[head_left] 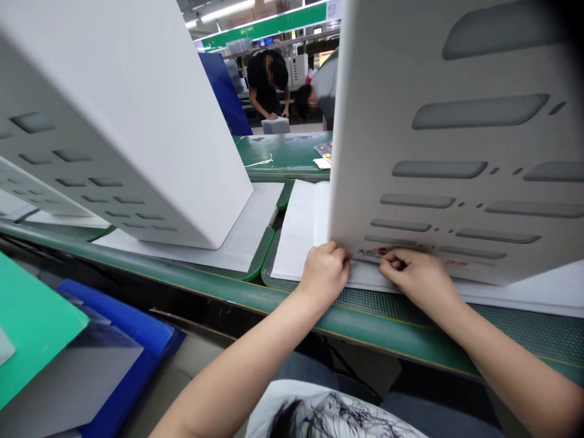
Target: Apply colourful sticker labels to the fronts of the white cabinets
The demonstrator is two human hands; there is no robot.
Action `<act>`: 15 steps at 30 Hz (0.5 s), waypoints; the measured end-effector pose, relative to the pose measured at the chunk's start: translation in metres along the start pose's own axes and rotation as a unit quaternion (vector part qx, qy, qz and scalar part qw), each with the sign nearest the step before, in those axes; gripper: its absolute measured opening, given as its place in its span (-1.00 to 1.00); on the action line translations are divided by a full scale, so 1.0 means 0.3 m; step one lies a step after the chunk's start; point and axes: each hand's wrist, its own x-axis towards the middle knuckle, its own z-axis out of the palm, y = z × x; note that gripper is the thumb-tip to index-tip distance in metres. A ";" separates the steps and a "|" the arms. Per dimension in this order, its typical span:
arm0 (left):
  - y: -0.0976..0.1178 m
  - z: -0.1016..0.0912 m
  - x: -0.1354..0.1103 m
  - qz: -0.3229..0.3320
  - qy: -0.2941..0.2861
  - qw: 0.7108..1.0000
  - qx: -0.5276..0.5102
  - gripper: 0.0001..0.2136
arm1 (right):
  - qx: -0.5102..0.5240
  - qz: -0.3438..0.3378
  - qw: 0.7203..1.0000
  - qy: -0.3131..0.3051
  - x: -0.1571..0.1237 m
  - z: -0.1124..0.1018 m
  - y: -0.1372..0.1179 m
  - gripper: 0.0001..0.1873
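A tall white cabinet (365, 152) with rows of rounded grey windows stands in front of me, leaning in the view. Printed characters and a small coloured logo (367, 252) run along the bottom of its face. My left hand (325, 267) is closed, fingertips pinched together at the cabinet's lower left corner. To the right of the logo, my right hand (417, 275) is also closed in a pinch, its fingers against the lower face and slightly blurred. What either hand pinches is too small to make out. White padding (298, 234) lies under the cabinet.
Another white cabinet (182, 121) with square openings stands to the left on its own padded green tray (261, 255). A green conveyor edge (219, 291) crosses before me. Blue and green boards (41, 322) sit lower left. Two people (269, 79) bend over work beyond a green table (283, 152).
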 end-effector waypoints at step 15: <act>0.001 0.001 0.009 -0.026 -0.057 0.998 0.015 -0.83 | -0.050 0.032 0.996 -0.067 -0.018 -0.072 0.073 -0.68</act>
